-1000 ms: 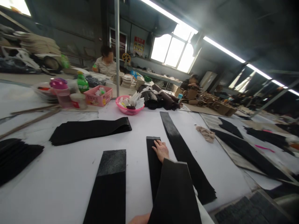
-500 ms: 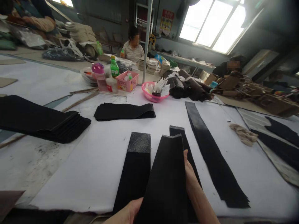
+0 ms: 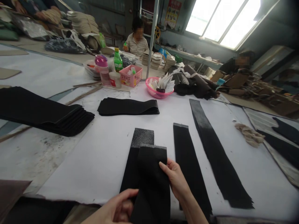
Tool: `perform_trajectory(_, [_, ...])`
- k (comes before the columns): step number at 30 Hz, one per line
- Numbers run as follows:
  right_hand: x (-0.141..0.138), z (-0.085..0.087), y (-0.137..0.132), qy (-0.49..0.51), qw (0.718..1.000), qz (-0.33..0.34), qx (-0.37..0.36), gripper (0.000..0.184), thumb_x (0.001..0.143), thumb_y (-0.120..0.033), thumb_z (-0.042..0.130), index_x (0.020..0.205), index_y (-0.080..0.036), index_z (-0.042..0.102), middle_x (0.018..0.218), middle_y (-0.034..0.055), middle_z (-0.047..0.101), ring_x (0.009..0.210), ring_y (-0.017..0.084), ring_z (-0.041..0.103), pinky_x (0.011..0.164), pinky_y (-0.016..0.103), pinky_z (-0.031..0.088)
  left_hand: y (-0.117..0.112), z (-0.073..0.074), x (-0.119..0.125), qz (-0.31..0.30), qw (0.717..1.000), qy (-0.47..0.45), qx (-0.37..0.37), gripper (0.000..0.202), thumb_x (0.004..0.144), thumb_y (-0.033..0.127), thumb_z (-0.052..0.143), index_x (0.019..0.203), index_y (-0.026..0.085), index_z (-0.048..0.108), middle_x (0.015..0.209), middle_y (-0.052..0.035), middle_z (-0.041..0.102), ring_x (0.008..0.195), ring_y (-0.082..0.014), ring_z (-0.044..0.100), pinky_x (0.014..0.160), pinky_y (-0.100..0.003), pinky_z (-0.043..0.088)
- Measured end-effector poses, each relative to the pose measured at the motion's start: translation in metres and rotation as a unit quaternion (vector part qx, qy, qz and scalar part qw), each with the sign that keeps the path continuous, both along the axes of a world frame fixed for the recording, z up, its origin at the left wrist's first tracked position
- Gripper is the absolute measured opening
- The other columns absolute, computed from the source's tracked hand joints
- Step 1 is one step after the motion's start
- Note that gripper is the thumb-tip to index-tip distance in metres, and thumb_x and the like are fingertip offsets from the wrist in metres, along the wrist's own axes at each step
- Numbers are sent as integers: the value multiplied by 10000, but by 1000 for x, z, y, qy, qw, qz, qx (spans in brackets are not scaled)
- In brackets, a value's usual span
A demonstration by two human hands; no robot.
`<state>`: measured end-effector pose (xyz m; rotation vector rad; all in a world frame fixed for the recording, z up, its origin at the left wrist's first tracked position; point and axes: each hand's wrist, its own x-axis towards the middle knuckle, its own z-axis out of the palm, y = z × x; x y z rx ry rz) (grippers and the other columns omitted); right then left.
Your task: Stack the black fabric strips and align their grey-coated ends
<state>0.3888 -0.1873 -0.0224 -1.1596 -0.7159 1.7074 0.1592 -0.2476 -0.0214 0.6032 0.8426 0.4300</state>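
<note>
A black fabric strip (image 3: 153, 183) with a greyish band at its far end is held between my two hands. My right hand (image 3: 176, 177) pinches its right edge near the top, thumb on the face. At the lower left, my left hand (image 3: 118, 205) grips the left edge with curled fingers. Beneath it, partly covered, lies another black strip (image 3: 130, 165) with a speckled grey end. A narrower pile of black strips (image 3: 190, 165) lies just right of my right hand, and a longer pile (image 3: 217, 155) fans out beyond it.
A folded black stack (image 3: 127, 106) and a thick black stack (image 3: 46, 113) lie to the left on the white table. A pink basin (image 3: 158, 93), a pink box (image 3: 132, 76) and a green bottle (image 3: 118, 60) stand behind. A crumpled beige cloth (image 3: 249, 134) lies right. Other people sit beyond.
The held strip has moved left, off the narrow pile and partly over the speckled-end strip. My right hand has shifted left with it, its thumb now showing on top.
</note>
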Motion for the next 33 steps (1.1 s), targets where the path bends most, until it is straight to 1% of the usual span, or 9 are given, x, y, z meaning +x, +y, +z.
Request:
perform_trajectory(2, [-12, 1, -9, 33, 999, 34, -21, 414, 793, -397, 723, 1136, -176, 656, 999, 93, 718, 921, 279, 678, 824, 418, 540, 8, -7, -7, 36, 996, 75, 29, 738, 666, 311, 787, 1324, 243, 460, 1001, -56, 634, 779, -185, 634, 642, -273, 511])
perform_trajectory(4, [-21, 3, -17, 58, 996, 49, -37, 402, 818, -383, 698, 1158, -175, 642, 993, 94, 716, 932, 277, 675, 816, 409, 542, 18, -8, -11, 79, 985, 136, 75, 691, 730, 369, 735, 1334, 218, 437, 1064, -82, 614, 804, -192, 626, 628, -271, 519])
perform_trajectory(9, [-33, 6, -27, 55, 995, 72, -47, 413, 838, -422, 660, 1171, -180, 636, 942, 102, 720, 917, 283, 678, 766, 398, 555, 41, -1, -11, 111, 956, 154, 222, 440, 790, 372, 687, 1192, 206, 619, 1195, -82, 626, 1059, -255, 586, 909, -293, 485])
perform_trajectory(16, [-26, -7, -10, -34, 997, 73, 17, 379, 830, -471, 662, 1087, -192, 655, 964, 78, 697, 888, 259, 658, 788, 389, 537, 54, -12, 2, 108, 985, 45, 130, 390, 846, 418, 606, 1131, 156, 652, 990, -78, 708, 887, -250, 643, 810, -340, 524])
perform_trajectory(19, [-18, -18, 5, -112, 992, 59, 17, 323, 825, -484, 654, 931, -179, 654, 785, 34, 659, 684, 186, 620, 613, 287, 517, 61, -19, 5, 85, 988, 37, 122, 359, 836, 397, 625, 1086, 140, 646, 930, -73, 704, 842, -234, 645, 791, -333, 520])
perform_trajectory(21, [-14, -26, 14, -175, 983, 55, 15, 304, 819, -476, 656, 795, -176, 612, 637, -13, 571, 544, 129, 524, 471, 216, 418, 64, -24, 4, 86, 988, 46, 117, 344, 828, 398, 634, 1063, 146, 631, 901, -63, 698, 814, -218, 642, 768, -314, 517])
perform_trajectory(23, [-12, -32, 21, -227, 972, 62, 24, 315, 833, -452, 638, 696, -185, 543, 567, -43, 479, 493, 103, 444, 423, 197, 332, 67, -31, 2, 95, 985, 75, 123, 323, 808, 412, 653, 1003, 158, 615, 843, -42, 686, 752, -190, 633, 699, -268, 508])
perform_trajectory(27, [-11, -38, 30, -300, 949, 76, 54, 341, 883, -400, 560, 630, -204, 445, 551, -50, 414, 503, 106, 417, 442, 206, 318, 72, -43, -4, 106, 957, 203, 179, 294, 799, 462, 646, 832, 191, 535, 628, 37, 584, 540, -110, 543, 483, -167, 393])
perform_trajectory(33, [-9, -47, 35, -373, 926, 52, 38, 317, 852, -384, 593, 628, -207, 456, 518, -52, 426, 479, 107, 415, 425, 204, 288, 86, -47, -8, 21, 924, 326, 198, 416, 818, 599, 519, 680, 210, 473, 461, 62, 465, 341, -102, 458, 337, -176, 328])
